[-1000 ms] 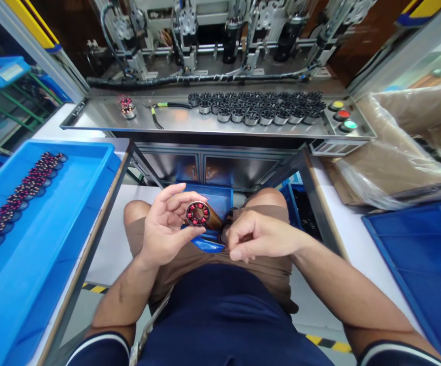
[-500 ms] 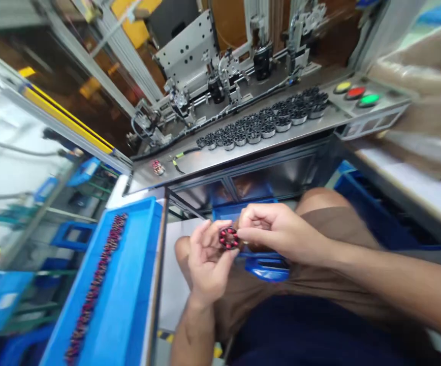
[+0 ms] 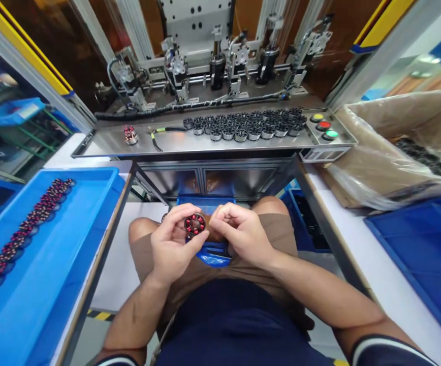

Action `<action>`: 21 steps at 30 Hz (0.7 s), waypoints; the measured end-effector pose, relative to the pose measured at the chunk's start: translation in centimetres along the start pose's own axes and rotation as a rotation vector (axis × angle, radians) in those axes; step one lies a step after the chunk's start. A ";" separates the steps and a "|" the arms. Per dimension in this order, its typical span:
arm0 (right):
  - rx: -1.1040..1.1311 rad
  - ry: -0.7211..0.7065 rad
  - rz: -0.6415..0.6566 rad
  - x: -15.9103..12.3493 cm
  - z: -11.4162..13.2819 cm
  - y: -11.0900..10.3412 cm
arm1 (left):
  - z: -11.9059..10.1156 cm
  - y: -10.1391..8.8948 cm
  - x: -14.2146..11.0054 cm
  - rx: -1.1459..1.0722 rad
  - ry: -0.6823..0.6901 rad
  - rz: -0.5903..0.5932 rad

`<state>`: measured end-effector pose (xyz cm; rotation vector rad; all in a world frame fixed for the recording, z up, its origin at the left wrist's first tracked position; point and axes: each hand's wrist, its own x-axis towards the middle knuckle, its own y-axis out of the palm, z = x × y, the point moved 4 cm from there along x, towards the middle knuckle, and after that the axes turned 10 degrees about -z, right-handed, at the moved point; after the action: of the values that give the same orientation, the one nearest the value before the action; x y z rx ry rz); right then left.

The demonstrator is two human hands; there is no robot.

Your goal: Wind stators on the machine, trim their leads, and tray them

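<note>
Over my lap, my left hand [image 3: 175, 244] grips a small round motor stator [image 3: 195, 224] by its rim, between thumb and fingers. The stator has a dark ring with red windings, and its open face is turned up toward me. Just to its right, my right hand [image 3: 245, 234] is closed in a pinch, its fingertips close beside the stator. Whatever those fingertips hold, if anything, is too small to make out. Under the hands lies a blue plastic object [image 3: 215, 256], partly covered by them.
A blue tray [image 3: 91, 203] at left bears a row of stators [image 3: 26, 231]. Black-and-silver rings [image 3: 241, 133] line the machine's metal ledge, with cutters [image 3: 157, 134], a few stators [image 3: 130, 135] and push buttons [image 3: 323, 125]. A plastic-lined carton [image 3: 380, 122] stands right.
The camera view has turned and levelled. My right fingertips, over the stator's edge before, are now slightly apart from it. The stator stays in my left hand.
</note>
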<state>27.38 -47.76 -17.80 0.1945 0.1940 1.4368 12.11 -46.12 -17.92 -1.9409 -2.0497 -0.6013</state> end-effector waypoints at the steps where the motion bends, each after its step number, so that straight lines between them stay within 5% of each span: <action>1: 0.026 -0.005 0.005 0.0 -0.1 0.0 | -0.4 -0.1 -0.2 0.065 0.073 -0.007; 8: 0.147 -0.110 0.053 -0.5 -0.4 1.0 | -2.0 -0.1 -0.6 0.280 0.396 0.036; 14: 0.229 -0.027 -0.084 -1.2 -2.0 0.8 | -2.0 -0.1 -0.4 0.276 0.376 0.020; 21: 0.148 -0.249 -0.074 -0.8 -0.3 1.3 | -2.1 -0.3 -0.5 0.314 0.398 0.068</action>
<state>25.91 -48.43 -17.76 0.4799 0.1020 1.3124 11.64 -47.53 -16.33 -1.5597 -1.7075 -0.5576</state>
